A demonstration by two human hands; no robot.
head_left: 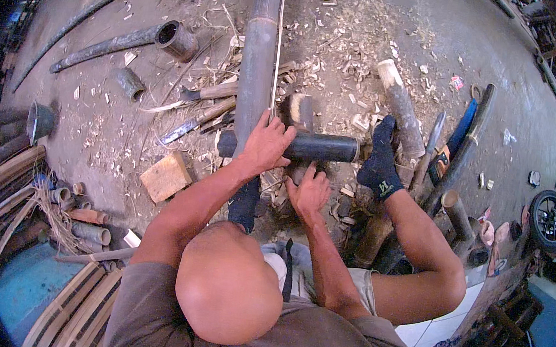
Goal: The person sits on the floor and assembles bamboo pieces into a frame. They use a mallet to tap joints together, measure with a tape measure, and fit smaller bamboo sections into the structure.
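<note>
A long grey bamboo pole runs away from me and rests across a short dark bamboo tube. My left hand lies over the pole's right edge, fingers bent at the end of a thin pale strip running along the pole. Just nearer than the dark tube is my right hand, its index finger stretched toward the tube and the other fingers curled. Something thin shows by its thumb; I cannot make out what it is. An upright-looking bamboo piece stands beyond the tube.
Shavings litter the floor. A machete and a wooden block lie left; a handsaw and bamboo lengths lie right, beyond my socked foot. Further left are a wide tube and stacked strips.
</note>
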